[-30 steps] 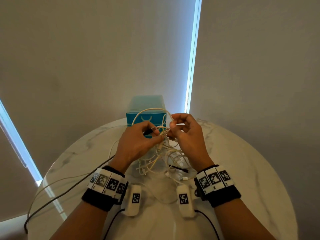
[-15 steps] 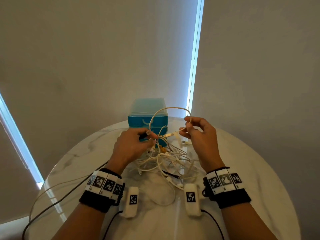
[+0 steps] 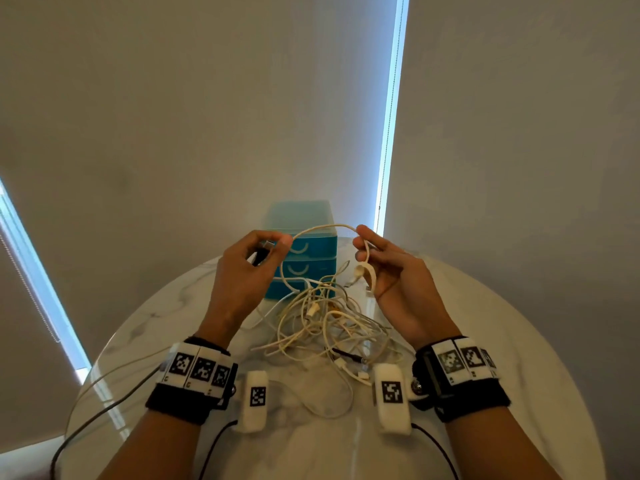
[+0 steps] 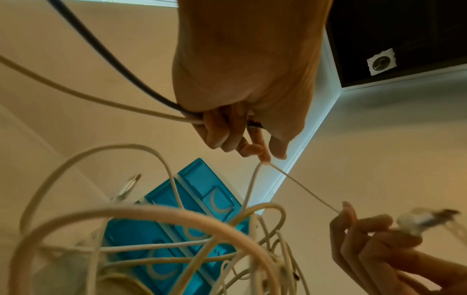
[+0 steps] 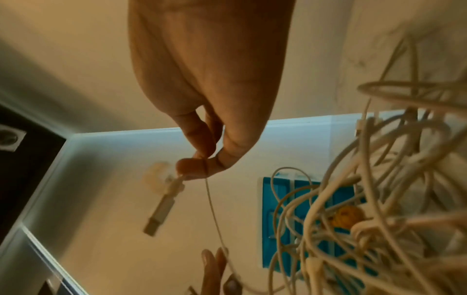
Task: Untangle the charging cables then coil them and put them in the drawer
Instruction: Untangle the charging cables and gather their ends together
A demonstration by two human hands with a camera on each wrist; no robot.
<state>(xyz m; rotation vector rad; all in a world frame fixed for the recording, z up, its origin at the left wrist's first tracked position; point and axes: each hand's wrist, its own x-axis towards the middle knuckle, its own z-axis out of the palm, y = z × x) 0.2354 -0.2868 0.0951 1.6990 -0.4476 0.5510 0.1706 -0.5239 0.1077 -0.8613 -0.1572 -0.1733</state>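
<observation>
A tangle of white charging cables [image 3: 322, 323] lies mid-table on the round marble table [image 3: 502, 341]. Both hands are raised above it, in front of a blue drawer unit [image 3: 301, 216]. One thin white cable [image 3: 325, 227] arcs between them. My left hand [image 3: 275, 244] pinches that cable and also grips a black cable's plug [image 3: 263, 252]. My right hand [image 3: 362, 237] pinches the other part of the white cable, whose plug end [image 5: 161, 209] dangles below the fingertips. In the left wrist view the thin cable [image 4: 303, 189] runs taut from my left fingers [image 4: 252, 147] to the right hand [image 4: 366, 239].
The drawer unit's drawers look pushed in. A black cable [image 3: 104, 407] and a pale one trail off the table's left edge. More plugs and a short black lead [image 3: 346, 355] lie near my wrists. Blinds and bright window gaps stand behind the table.
Both hands rose and moved apart, the right one rightwards, drawing a white cable out of the tangle into an arc between them. The plug end now hangs from my right fingers.
</observation>
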